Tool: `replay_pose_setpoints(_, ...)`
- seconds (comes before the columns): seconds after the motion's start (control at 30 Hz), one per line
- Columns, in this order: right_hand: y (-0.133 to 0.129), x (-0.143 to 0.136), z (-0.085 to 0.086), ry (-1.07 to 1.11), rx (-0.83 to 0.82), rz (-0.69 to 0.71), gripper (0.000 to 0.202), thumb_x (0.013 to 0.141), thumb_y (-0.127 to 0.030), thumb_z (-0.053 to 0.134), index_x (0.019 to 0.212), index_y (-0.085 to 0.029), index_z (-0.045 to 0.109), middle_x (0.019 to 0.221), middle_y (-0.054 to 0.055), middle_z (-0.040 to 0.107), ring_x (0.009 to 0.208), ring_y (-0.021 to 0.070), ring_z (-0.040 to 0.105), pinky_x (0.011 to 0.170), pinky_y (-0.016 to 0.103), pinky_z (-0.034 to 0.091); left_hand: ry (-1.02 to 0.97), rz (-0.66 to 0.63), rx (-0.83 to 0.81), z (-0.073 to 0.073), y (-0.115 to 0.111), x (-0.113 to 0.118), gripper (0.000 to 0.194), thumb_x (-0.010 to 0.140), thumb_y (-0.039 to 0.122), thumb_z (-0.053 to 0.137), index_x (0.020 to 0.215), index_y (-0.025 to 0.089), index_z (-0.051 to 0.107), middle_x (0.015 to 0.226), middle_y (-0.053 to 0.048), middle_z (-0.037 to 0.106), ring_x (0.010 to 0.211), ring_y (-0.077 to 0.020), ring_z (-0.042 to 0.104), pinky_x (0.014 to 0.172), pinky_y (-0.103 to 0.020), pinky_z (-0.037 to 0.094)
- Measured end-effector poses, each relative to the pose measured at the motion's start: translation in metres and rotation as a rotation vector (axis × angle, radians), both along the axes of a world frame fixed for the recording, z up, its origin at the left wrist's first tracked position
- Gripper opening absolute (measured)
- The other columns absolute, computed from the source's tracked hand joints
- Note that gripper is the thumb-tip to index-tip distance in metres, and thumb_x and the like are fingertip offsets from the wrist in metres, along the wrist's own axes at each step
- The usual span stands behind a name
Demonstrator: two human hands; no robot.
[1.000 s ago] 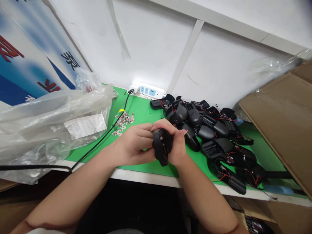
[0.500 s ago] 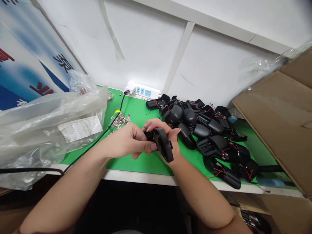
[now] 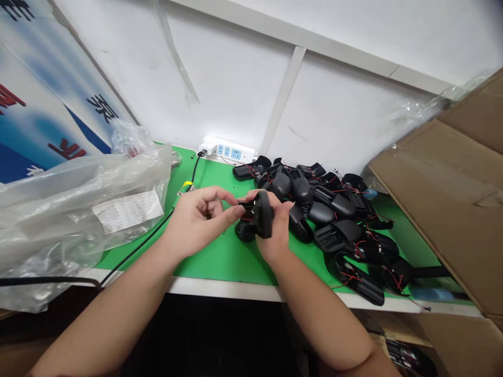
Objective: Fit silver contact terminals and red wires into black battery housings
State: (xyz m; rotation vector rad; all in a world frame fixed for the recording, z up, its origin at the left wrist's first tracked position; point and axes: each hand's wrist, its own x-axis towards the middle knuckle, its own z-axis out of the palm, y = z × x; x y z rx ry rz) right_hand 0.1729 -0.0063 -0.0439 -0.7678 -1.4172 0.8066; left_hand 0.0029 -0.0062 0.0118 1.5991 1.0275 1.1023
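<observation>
My right hand [image 3: 278, 235] is wrapped round a black plastic housing [image 3: 264, 215], held on edge above the green table top [image 3: 220, 267]. Beside its left side, my left hand [image 3: 200, 220] has thumb and forefinger pinched together at the housing's inner part. Whatever lies between those fingertips is too small to make out. A bit of red wire shows inside the housing. To the right lies a heap of similar black housings [image 3: 301, 191], many with thin red wires. Small shiny metal parts [image 3: 191, 189] are mostly hidden behind my left hand.
A clear plastic bag [image 3: 74, 193] with a paper label [image 3: 128, 211] covers the left side. A black cable [image 3: 137, 248] runs to a white power strip [image 3: 231, 149] by the wall. A large cardboard box [image 3: 444, 183] stands at the right.
My left hand has drawn back slightly and lifted, its fingers now pinched at the housing's upper edge. The housing has turned more upright, showing its lower end.
</observation>
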Motion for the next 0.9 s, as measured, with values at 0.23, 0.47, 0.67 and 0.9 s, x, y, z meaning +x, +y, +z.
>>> replay_pose_setpoints(0.23, -0.009, 0.0, 0.01, -0.027, 0.143, -0.006, 0.071, 0.109, -0.07, 0.016, 0.109, -0.027, 0.073, 0.105, 0.007, 0.069, 0.1, 0.0239, 0.066, 0.091, 0.043, 0.053, -0.097, -0.241, 0.087, -0.007, -0.002, 0.001, 0.022, 0.091, 0.032, 0.073, 0.082, 0.014, 0.068, 0.052, 0.005, 0.047, 0.044, -0.0068, 0.04, 0.042, -0.017, 0.033)
replay_pose_setpoints(0.47, -0.012, 0.001, 0.016, -0.017, 0.157, 0.096, 0.071, 0.11, -0.067, 0.014, 0.11, -0.026, 0.072, 0.105, 0.007, 0.069, 0.1, 0.0234, 0.065, 0.091, 0.043, 0.053, -0.142, -0.372, -0.037, -0.004, 0.004, -0.001, 0.033, 0.089, 0.041, 0.08, 0.076, 0.014, 0.066, 0.045, 0.005, 0.048, 0.038, -0.0067, 0.041, 0.039, -0.017, 0.036)
replay_pose_setpoints(0.67, -0.013, 0.001, 0.016, -0.013, 0.107, 0.099, 0.072, 0.107, -0.073, 0.016, 0.107, -0.026, 0.07, 0.101, 0.007, 0.07, 0.099, 0.0243, 0.065, 0.091, 0.044, 0.053, -0.169, -0.419, -0.161, -0.004, 0.003, -0.001, 0.043, 0.086, 0.049, 0.084, 0.072, 0.012, 0.066, 0.044, 0.005, 0.047, 0.037, -0.0041, 0.038, 0.038, -0.014, 0.032)
replay_pose_setpoints(0.9, -0.013, 0.004, 0.016, -0.059, 0.132, 0.12, 0.074, 0.11, -0.067, 0.011, 0.111, -0.027, 0.073, 0.106, 0.008, 0.07, 0.1, 0.0243, 0.066, 0.091, 0.044, 0.054, -0.048, -0.383, -0.123, -0.007, 0.006, -0.008, 0.038, 0.085, 0.048, 0.083, 0.077, 0.014, 0.07, 0.05, 0.003, 0.05, 0.043, -0.0079, 0.042, 0.043, -0.019, 0.036)
